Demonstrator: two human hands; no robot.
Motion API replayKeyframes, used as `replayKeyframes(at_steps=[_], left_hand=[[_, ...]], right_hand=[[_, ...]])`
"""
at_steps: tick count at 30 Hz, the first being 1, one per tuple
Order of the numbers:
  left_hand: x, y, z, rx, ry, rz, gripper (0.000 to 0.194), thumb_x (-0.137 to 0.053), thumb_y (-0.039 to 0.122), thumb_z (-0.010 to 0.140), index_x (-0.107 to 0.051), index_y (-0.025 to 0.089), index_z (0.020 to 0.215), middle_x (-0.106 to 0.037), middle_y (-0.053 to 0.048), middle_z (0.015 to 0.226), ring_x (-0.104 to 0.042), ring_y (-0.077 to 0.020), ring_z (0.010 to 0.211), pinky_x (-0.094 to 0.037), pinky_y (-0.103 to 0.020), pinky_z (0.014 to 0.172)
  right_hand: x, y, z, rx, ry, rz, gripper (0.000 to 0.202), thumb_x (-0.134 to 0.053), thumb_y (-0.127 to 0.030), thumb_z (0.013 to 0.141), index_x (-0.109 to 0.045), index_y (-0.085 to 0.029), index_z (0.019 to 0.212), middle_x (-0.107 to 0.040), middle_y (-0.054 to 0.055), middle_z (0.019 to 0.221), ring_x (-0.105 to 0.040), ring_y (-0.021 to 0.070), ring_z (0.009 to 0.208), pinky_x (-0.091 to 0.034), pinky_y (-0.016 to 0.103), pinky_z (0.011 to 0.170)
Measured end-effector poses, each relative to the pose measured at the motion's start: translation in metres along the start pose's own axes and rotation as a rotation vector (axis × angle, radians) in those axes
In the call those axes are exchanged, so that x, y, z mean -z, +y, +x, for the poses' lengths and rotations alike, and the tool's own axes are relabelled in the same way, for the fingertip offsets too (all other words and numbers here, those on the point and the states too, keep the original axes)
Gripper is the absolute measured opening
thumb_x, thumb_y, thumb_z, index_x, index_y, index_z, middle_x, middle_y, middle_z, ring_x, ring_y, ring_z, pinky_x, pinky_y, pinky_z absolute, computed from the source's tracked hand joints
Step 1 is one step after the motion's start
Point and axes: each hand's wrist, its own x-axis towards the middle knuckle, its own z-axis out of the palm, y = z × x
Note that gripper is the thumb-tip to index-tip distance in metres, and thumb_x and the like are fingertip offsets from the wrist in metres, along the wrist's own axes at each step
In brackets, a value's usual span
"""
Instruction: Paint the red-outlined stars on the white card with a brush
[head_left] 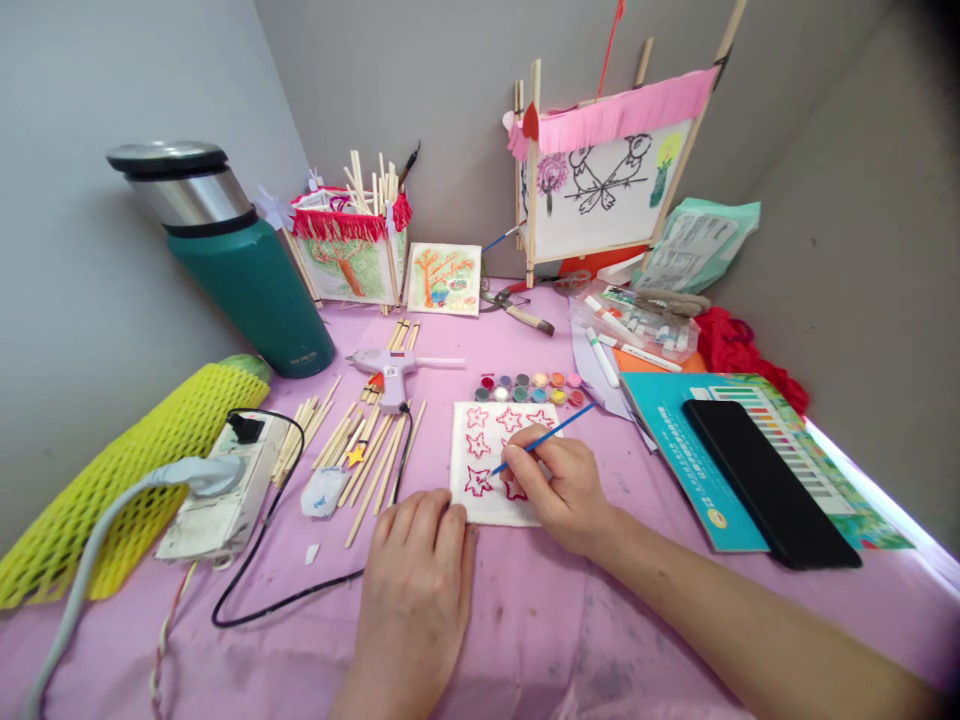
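- On the pink counter [525, 620], right in the middle, close to both hands: a white square [493, 436] with red stars [476, 445] on it.
- In the right hand [559, 490]: a blue brush [555, 431], pinched between thumb and fingers, tip down beside the bottom left star. Maybe touching, cannot tell.
- By the bottom left corner of the square: the left hand [420, 560], palm down, fingers close together, nothing seen in them. Cannot tell about any grip underneath.
- Done, by the look of it: three stars along the top and more in the rows below, mostly just red lines.
- Left to do: hard to tell, with part of the square hidden by the right hand.
- Just behind the square: two rows of little paint pots [520, 395].
- Off to the right, under a black phone [772, 485]: a blue book [675, 470] with white writing, too small to read.
- Over on the left: a green bottle [240, 285] with tiny, blurry letters near the bottom.
- At the back right: a mint packet [701, 245] with a printed label, also too small.
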Motion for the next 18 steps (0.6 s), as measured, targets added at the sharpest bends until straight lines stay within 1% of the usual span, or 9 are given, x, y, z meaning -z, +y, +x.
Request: replayKeyframes(at_steps=[4,13,18], left_hand=[[0.0003,0.0001,-0.0004,-0.001,0.005,0.000,0.014,-0.054,0.016,0.085,-0.057,0.015,0.099,-0.059,-0.009,0.101,-0.052,-0.0239,0.094,-0.044,-0.044,0.083],[0.0003,0.0000,-0.0004,-0.001,0.009,-0.001,0.014,-0.054,0.016,0.085,-0.056,0.016,0.099,-0.059,-0.009,0.102,-0.052,-0.0240,0.094,-0.043,-0.043,0.083],[0.0002,-0.0002,-0.0007,-0.005,0.007,0.008,0.014,-0.054,0.016,0.085,-0.056,0.016,0.099,-0.059,-0.009,0.101,-0.052,-0.0239,0.094,-0.043,-0.043,0.083]], right_hand=[[0.0004,0.0000,-0.0005,-0.010,0.029,-0.012,0.026,-0.046,-0.018,0.092,-0.057,-0.018,0.068,-0.061,0.000,0.063,-0.057,0.0096,0.056,-0.042,0.022,0.056],[0.0000,-0.0002,-0.0001,0.012,0.007,-0.040,0.027,-0.044,-0.019,0.092,-0.057,-0.018,0.069,-0.062,0.001,0.066,-0.058,0.0103,0.058,-0.043,0.022,0.057],[0.0001,0.0004,-0.0009,-0.007,0.019,-0.030,0.026,-0.045,-0.019,0.092,-0.056,-0.018,0.069,-0.061,0.001,0.064,-0.057,0.0104,0.058,-0.042,0.023,0.057]])
